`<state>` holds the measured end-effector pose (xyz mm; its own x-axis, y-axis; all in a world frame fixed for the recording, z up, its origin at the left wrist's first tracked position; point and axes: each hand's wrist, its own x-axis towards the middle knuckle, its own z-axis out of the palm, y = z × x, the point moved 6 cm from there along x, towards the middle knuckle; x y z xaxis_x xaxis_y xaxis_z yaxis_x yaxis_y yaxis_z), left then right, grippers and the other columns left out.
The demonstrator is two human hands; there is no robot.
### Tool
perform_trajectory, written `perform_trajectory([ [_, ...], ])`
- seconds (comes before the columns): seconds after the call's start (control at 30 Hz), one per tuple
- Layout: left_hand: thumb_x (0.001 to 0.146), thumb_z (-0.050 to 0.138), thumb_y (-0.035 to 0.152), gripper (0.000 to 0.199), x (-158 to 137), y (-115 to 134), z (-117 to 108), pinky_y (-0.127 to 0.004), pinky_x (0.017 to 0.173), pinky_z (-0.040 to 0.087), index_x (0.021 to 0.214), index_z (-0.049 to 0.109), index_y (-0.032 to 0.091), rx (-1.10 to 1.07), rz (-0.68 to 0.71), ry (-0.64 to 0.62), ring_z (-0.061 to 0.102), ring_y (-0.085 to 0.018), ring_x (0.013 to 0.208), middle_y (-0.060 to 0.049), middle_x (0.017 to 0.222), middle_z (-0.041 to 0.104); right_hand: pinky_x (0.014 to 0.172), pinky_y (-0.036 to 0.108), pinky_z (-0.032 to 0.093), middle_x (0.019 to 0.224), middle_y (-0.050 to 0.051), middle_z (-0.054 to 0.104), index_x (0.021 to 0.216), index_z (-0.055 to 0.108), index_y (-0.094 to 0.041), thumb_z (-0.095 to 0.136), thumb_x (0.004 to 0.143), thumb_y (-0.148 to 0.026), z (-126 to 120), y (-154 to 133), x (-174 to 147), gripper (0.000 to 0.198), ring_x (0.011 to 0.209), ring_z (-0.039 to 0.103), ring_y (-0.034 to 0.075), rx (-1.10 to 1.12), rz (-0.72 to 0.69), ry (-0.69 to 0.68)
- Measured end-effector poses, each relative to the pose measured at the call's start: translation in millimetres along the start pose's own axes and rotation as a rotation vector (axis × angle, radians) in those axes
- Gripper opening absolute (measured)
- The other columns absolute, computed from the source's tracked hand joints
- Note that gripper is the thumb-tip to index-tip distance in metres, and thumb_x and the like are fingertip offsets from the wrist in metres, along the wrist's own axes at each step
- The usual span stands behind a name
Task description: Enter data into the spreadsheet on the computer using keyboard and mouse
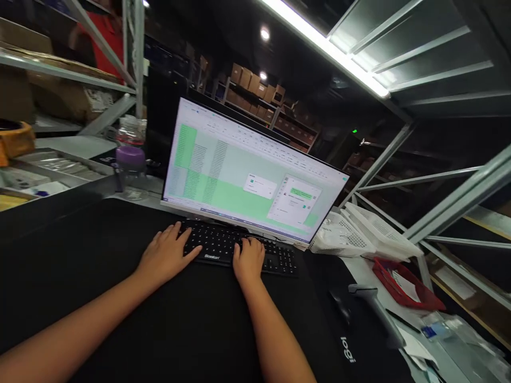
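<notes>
A black keyboard [217, 246] lies on a black desk mat [191, 319] below a monitor [227, 175]. On the screen is a green and white spreadsheet, with two smaller windows over its right part. My left hand [165, 252] rests on the keyboard's left end, fingers stretched and thumb apart. Over the right part of the keys is my right hand [249, 259], its fingers bent downward and touching the keys, holding nothing. To the right lie a dark mouse [340, 307] and a grey barcode scanner [377, 314], both apart from my hands.
White plastic baskets [343, 236] and a red tray [407, 284] stand at right. At left are a purple-lidded bottle [131, 165], a divided tray [59, 170] and a tape roll [16, 141]. Metal shelving surrounds the desk; a person in red [106, 42] is behind it.
</notes>
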<state>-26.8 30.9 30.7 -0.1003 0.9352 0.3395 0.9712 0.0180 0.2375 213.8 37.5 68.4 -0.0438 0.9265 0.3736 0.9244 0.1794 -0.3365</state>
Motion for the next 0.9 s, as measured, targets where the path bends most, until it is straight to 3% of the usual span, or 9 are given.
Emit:
perform_trajectory([
  [0.1, 0.094, 0.045, 0.062, 0.082, -5.0, 4.0, -6.1, -0.060, 0.127, 0.031, 0.155, 0.053, 0.008, -0.004, 0.001, 0.002, 0.041, -0.042, 0.155, -0.027, 0.167, 0.039, 0.124, 0.054, 0.034, 0.139, 0.019, 0.069, 0.135, 0.073, -0.016, 0.055, 0.105, -0.030, -0.1, -0.1, -1.5, 0.038, 0.135, 0.059, 0.034, -0.030, -0.003, 0.018],
  [0.3, 0.097, 0.044, 0.063, 0.084, -9.9, 1.7, -14.0, -0.062, 0.125, 0.033, 0.154, 0.051, 0.002, -0.007, -0.074, 0.048, 0.044, -0.044, 0.152, -0.033, 0.163, 0.041, 0.121, 0.051, 0.037, 0.136, 0.020, 0.069, 0.131, 0.075, -0.017, 0.053, 0.104, -0.029, 2.1, -0.1, -3.3, 0.037, 0.132, 0.061, 0.034, -0.037, -0.029, 0.051],
  [0.47, 0.098, 0.044, 0.064, 0.072, -5.7, 10.0, -17.6, -0.062, 0.128, 0.028, 0.152, 0.060, 0.018, -0.013, 0.015, -0.007, 0.039, -0.041, 0.156, -0.023, 0.170, 0.038, 0.120, 0.052, 0.038, 0.134, 0.019, 0.070, 0.129, 0.076, -0.018, 0.054, 0.103, -0.028, 2.6, 1.1, -3.2, 0.035, 0.130, 0.061, 0.034, -0.015, -0.029, 0.075],
  [0.67, 0.094, 0.047, 0.069, 0.078, 1.8, 11.2, -17.1, -0.063, 0.130, 0.023, 0.146, 0.065, 0.013, -0.006, 0.028, -0.025, 0.033, -0.042, 0.159, -0.026, 0.171, 0.034, 0.120, 0.052, 0.040, 0.137, 0.019, 0.069, 0.132, 0.074, -0.017, 0.054, 0.105, -0.030, -1.5, -0.3, -3.0, 0.036, 0.133, 0.060, 0.033, 0.000, -0.016, 0.046],
  [0.8, 0.089, 0.054, 0.069, 0.082, 0.5, 7.1, -16.0, -0.062, 0.130, 0.024, 0.143, 0.064, 0.008, -0.032, 0.067, 0.062, 0.041, -0.042, 0.154, -0.028, 0.166, 0.041, 0.120, 0.046, 0.042, 0.140, 0.018, 0.068, 0.138, 0.070, -0.016, 0.057, 0.104, -0.028, -1.4, -8.1, -4.7, 0.038, 0.135, 0.060, 0.030, 0.012, -0.062, 0.005],
  [0.9, 0.088, 0.057, 0.062, 0.071, -4.0, 9.7, -17.7, -0.059, 0.131, 0.026, 0.136, 0.068, 0.011, -0.052, 0.147, 0.149, 0.047, -0.039, 0.149, -0.024, 0.159, 0.052, 0.118, 0.042, 0.045, 0.141, 0.016, 0.067, 0.138, 0.070, -0.018, 0.062, 0.102, -0.029, 1.4, -21.1, -9.5, 0.039, 0.135, 0.060, 0.027, 0.026, -0.168, -0.038],
])
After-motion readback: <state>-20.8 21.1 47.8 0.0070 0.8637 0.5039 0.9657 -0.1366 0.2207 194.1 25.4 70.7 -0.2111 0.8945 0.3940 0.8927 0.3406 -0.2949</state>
